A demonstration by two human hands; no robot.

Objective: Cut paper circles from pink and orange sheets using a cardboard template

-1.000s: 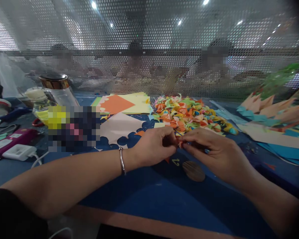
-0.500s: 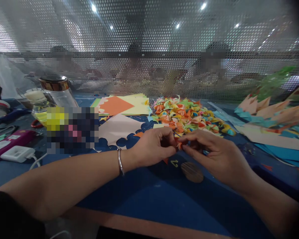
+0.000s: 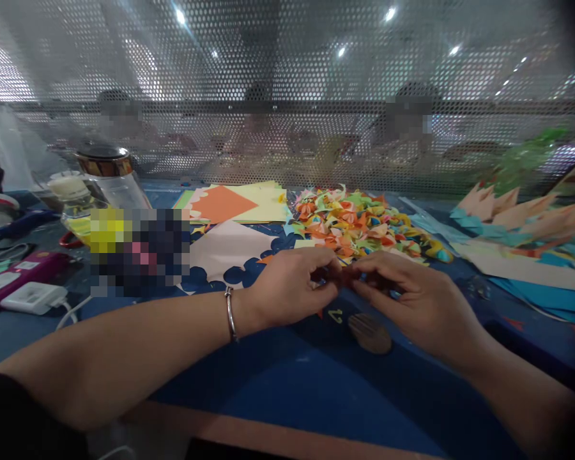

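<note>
Pinches a small reddish piece [image 3: 348, 275] in the fingertips of left hand [image 3: 292, 285] and right hand [image 3: 414, 294], just in front of the colourful paper pile [image 3: 352, 222].

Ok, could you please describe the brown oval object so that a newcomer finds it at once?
On the blue table, find the bright heap of folded paper, then the right hand, nearer the viewer. Below and slightly left of this hand lies the brown oval object, just right of a small yellowish curl. Its dull, streaked brown sets it apart from that bright, thin curl.
</note>
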